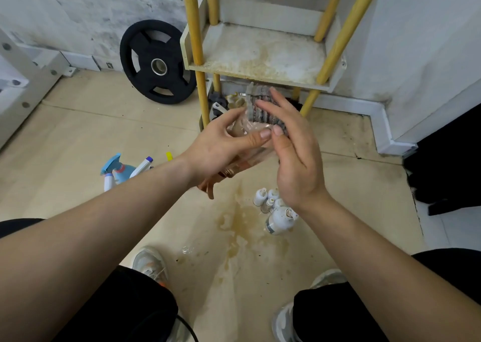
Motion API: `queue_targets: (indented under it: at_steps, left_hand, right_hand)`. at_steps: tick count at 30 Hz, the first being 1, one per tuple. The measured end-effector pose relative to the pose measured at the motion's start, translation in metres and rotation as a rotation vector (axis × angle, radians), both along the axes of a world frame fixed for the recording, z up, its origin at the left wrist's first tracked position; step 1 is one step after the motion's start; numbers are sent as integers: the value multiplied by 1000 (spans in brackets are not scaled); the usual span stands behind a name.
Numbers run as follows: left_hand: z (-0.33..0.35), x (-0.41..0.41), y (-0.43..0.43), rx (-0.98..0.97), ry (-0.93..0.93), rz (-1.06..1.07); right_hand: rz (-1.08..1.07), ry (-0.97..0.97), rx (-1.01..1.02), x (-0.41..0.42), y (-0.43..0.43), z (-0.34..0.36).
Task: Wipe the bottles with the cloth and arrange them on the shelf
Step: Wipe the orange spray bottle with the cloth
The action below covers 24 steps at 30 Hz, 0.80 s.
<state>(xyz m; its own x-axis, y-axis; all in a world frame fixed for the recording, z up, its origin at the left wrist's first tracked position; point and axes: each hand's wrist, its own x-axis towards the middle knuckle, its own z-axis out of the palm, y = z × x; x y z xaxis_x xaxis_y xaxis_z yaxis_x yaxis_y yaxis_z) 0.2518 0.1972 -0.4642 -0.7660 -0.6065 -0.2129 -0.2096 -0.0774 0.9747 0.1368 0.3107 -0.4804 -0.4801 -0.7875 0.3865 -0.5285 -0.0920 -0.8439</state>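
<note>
My left hand grips the bottle, fingers curled round its body and thumb across the near side, with the pump pointing down toward me. My right hand is flat, fingers straight, pressing the cloth against the bottle's far side. The bottle sits in the air between both hands, just short of the shelf

I judge this to be the wiping step. To do it well I should turn the bottle with the left hand while the right draws the cloth along its length, so every side gets covered. Then I should work round the neck where the pump meets the body, since grime likely gathers there. A firm left grip matters: the clear wall looks slick and could slip toward the floor

The bottle is clear, smooth and rounded, and its pump is coppery and metallic. The cloth is grey, ribbed and nubby, and looks soft enough to fold round a curve. Beyond my hands the shelf's pale tier is flat, lipped and blotched with yellow-brown stains, and it is carried on round yellow posts. It may want a wipe before bottles go there. Below my right hand a cluster of small white bottles sits on the floor, probably waiting their turn. Spray bottles lie left of my left forearm
</note>
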Motion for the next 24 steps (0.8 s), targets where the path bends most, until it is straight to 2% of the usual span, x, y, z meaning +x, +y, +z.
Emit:
queue_targets:
  at_steps: [5, 9, 15, 17, 20, 24]
  left_hand:
    - [6, -4, 1, 154, -65, 45]
    - [5, -3, 3, 219, -192, -70]
    - [13, 3, -2, 227, -211, -146]
    - [15, 5, -5, 178, -224, -166]
    - [16, 7, -3, 36, -271, -208]
    - [12, 5, 10, -23, -283, -209]
  right_hand:
    - [-95, -199, 31, 11, 0, -11]
    - [-203, -426, -12, 0, -5, -14]
    - [-235, -705, -55, -3, -8, -13]
    - [-229, -721, -31, -1, -10, -12]
    - [-270, -616, 69, 2, -13, -15]
    - [-337, -518, 140, 9, -14, -13]
